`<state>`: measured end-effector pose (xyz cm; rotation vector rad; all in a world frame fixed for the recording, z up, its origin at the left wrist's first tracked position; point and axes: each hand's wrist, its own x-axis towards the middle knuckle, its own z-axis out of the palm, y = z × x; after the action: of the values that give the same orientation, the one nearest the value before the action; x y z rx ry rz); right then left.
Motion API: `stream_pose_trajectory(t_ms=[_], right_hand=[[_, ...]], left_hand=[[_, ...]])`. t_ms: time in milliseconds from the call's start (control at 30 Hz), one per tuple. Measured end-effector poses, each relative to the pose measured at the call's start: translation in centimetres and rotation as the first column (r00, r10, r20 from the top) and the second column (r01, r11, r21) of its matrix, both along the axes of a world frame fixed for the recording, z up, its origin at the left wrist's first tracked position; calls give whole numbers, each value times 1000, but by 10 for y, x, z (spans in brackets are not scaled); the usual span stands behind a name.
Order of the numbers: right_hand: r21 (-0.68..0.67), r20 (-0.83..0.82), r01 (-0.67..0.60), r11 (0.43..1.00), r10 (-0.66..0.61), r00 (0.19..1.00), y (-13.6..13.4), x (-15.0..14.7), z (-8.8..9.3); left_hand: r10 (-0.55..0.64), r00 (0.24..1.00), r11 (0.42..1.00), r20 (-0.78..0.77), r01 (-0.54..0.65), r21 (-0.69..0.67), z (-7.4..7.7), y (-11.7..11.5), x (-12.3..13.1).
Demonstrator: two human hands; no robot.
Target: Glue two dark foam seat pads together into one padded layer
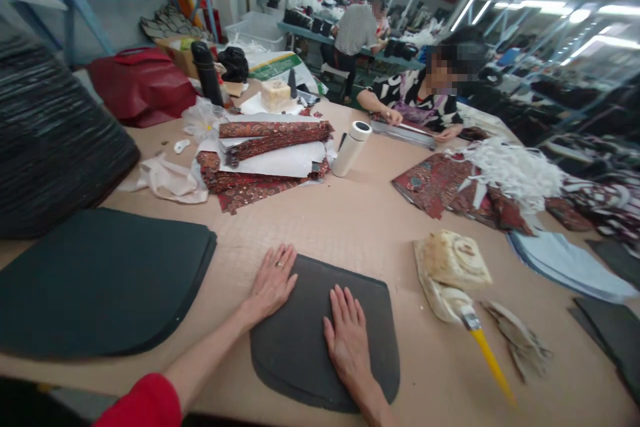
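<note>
A dark grey panel [300,340] with rounded lower corners lies flat on the brown table [250,233], at the centre near the front edge. My left hand [275,280] rests over its upper left edge, fingers stretched out and holding nothing. Lying flat on the right half of the same panel is my right hand [347,337], its fingers extended and slightly apart. To the left is a larger dark green-black stack of similar panels [105,280]. Right of the grey panel sits a glue-stained container [453,260], with a yellow-handled brush [490,360] beside it.
A crumpled glove [520,340] lies right of the brush. Farther back stand a white bottle [351,149] and patterned red pieces [275,140]. Across the table a person [420,93] handles material. White strips [515,167] are heaped at right; a tall black stack [50,133] is at left.
</note>
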<state>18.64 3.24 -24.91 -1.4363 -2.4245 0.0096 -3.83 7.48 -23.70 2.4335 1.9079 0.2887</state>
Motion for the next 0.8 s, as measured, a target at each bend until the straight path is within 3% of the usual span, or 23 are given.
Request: stream_pose_trajectory(t_ms=[167,300,400,500,600,700,800], right_hand=[[-55,-116,55,997,-61,991,-3,16,16],[24,-254,242,970,-228,940,-27,59,9],[92,-310,304,948,-263,914,-48,80,1],[102,-301,230,968,-191,934,-58,78,0],[88,-305,168,982,-134,943,-59,66,3],[85,-332,184,979,-147,932,-59,59,1],[88,-374,229,969,-181,910,-59,56,-6]], left_hand=[[-18,1000,999,-3,18,51,-7,5,-16],[55,998,980,-19,-51,191,-1,5,-5],[-63,998,973,-5,63,223,12,5,39],[-265,964,951,-8,262,161,19,6,107],[-392,920,917,-16,392,78,15,9,164],[-437,898,898,-44,439,32,6,14,189],[-453,886,889,-97,457,31,1,17,188]])
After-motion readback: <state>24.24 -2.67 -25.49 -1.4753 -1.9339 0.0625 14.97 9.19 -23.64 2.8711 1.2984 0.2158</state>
